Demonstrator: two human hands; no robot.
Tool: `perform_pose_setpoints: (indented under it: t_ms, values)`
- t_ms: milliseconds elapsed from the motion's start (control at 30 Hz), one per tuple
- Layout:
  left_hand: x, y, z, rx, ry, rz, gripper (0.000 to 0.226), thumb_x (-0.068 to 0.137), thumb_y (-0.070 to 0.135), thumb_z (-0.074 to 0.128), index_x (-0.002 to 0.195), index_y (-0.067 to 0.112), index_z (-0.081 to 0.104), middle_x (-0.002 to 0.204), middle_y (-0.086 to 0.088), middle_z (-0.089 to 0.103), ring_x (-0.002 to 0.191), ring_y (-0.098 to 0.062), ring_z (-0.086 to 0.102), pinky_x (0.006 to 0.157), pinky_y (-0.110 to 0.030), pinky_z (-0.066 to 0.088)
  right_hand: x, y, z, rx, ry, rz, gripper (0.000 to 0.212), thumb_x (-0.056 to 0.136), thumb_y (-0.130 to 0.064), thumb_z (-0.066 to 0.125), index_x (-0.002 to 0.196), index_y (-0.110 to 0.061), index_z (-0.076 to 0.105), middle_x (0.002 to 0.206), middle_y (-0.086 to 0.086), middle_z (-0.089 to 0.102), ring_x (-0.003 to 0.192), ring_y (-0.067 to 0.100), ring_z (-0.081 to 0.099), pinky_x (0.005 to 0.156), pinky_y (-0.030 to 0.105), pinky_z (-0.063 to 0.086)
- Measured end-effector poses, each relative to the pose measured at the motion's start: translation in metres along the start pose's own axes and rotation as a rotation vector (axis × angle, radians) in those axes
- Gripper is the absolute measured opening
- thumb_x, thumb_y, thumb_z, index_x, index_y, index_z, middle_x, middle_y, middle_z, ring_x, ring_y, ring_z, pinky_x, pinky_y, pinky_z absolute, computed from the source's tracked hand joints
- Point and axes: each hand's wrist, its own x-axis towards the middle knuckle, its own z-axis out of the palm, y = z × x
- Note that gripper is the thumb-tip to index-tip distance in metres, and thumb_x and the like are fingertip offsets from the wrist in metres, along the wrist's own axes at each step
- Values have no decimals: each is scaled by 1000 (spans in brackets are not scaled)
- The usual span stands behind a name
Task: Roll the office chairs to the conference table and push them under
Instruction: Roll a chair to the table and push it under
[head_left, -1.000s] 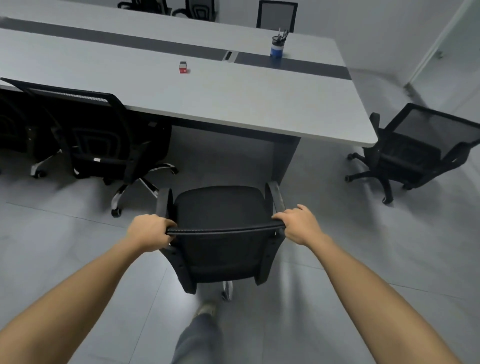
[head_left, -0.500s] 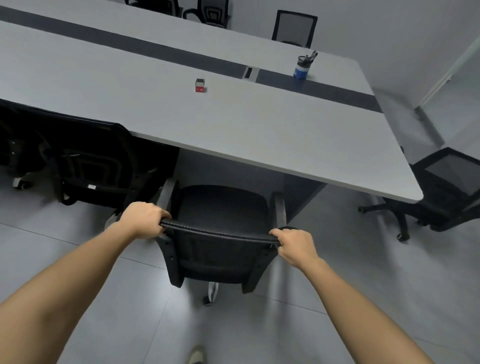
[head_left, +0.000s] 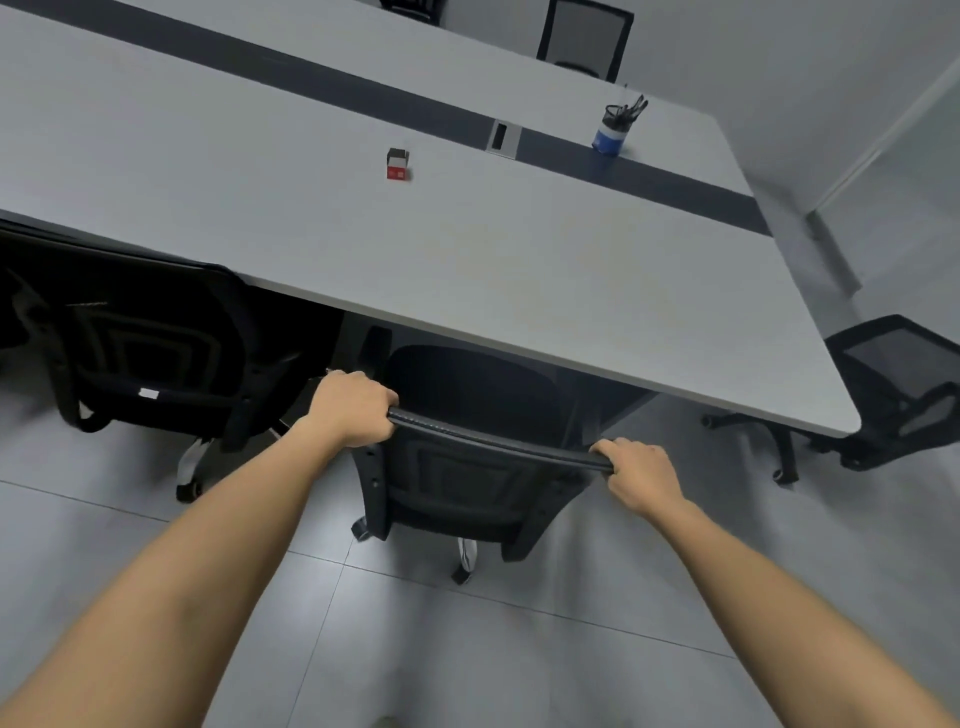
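A black mesh office chair (head_left: 467, 483) stands in front of me with the front of its seat under the edge of the grey conference table (head_left: 519, 270). My left hand (head_left: 353, 410) grips the left end of the backrest's top bar. My right hand (head_left: 641, 473) grips the right end of the same bar. Both arms are stretched forward. The chair's armrests and base are mostly hidden by the backrest and the tabletop.
Another black chair (head_left: 150, 353) sits pushed under the table just to the left. A third chair (head_left: 893, 384) stands loose past the table's right corner, a fourth (head_left: 584, 39) at the far side. On the table are a small red box (head_left: 398, 165) and a pen cup (head_left: 615, 130).
The chair has rolled forward from the open floor, and its seat now slips under the table's edge. Both hands kept their hold on the backrest and I stepped closer to the table.
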Motion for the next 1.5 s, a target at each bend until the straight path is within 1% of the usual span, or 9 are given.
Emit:
perform_pose_setpoints:
  t_ms: [233, 467, 733, 867, 1000, 1100, 1200, 1300, 1500]
  values:
    - [48, -11, -18, 6, -54, -11, 31, 83, 32, 46, 107, 34, 66, 97, 1, 70, 100, -22, 60, 68, -29, 34, 49, 13, -5, 43, 45, -14, 42, 90, -8, 41, 126, -28, 50, 118, 0, 61, 108, 22, 54, 102, 36, 30]
    - [89, -15, -32, 75, -170, -50, 43, 85, 33, 47, 127, 34, 55, 120, 1, 63, 117, -21, 53, 94, -35, 37, 97, 23, -24, 42, -108, -76, 49, 88, -4, 40, 133, -24, 43, 130, 5, 53, 119, 27, 49, 110, 44, 24]
    - [96, -28, -29, 82, -117, -35, 36, 78, 32, 49, 111, 37, 64, 106, 7, 68, 106, -19, 60, 84, -34, 47, 102, 18, -29, 57, -167, -83, 49, 88, -5, 40, 133, -23, 42, 127, 7, 53, 119, 28, 47, 109, 44, 25]
    - [96, -26, -37, 79, -114, -9, 37, 78, 29, 49, 112, 36, 63, 105, 4, 69, 105, -21, 60, 78, -31, 43, 102, 17, -34, 84, -175, -65, 43, 90, -22, 47, 133, -26, 43, 130, 6, 53, 121, 27, 46, 109, 45, 26]
    - [100, -31, -48, -35, -192, 58, 34, 80, 40, 56, 113, 35, 64, 97, 8, 68, 93, -15, 61, 69, -28, 42, 90, 15, -32, 177, -99, -11, 62, 87, -36, 55, 143, -24, 31, 146, 4, 39, 139, 24, 29, 117, 51, 9]
    - [98, -33, -59, -70, -349, 143, 74, 69, 65, 55, 135, 32, 48, 136, 9, 53, 126, -14, 48, 99, -30, 40, 62, 22, -26, 208, -22, 20, 70, 91, -36, 53, 149, -22, 16, 156, 6, 22, 147, 22, 12, 120, 45, 1]
    - [100, -18, -74, -204, -413, 184, 119, 40, 95, 37, 141, 30, 42, 149, 7, 42, 138, -14, 38, 114, -32, 30, 30, 52, -26, 197, 22, 106, 72, 93, -39, 50, 150, -25, 8, 160, 5, 8, 148, 21, 0, 120, 42, -1]
    - [122, 31, -91, -376, -349, 197, 94, 65, 85, 41, 140, 28, 43, 150, 4, 41, 139, -16, 36, 117, -35, 26, -2, 101, -29, 164, 49, 274, 72, 93, -43, 47, 150, -27, 7, 160, 6, 5, 148, 22, -4, 119, 46, -1]
    - [178, 185, -131, -334, -190, 389, 52, 96, 50, 39, 141, 24, 42, 151, 2, 41, 140, -20, 35, 117, -38, 25, -72, 219, -40, 142, 167, 549, 71, 92, -44, 49, 150, -27, 12, 160, 5, 7, 148, 22, -2, 119, 49, 3]
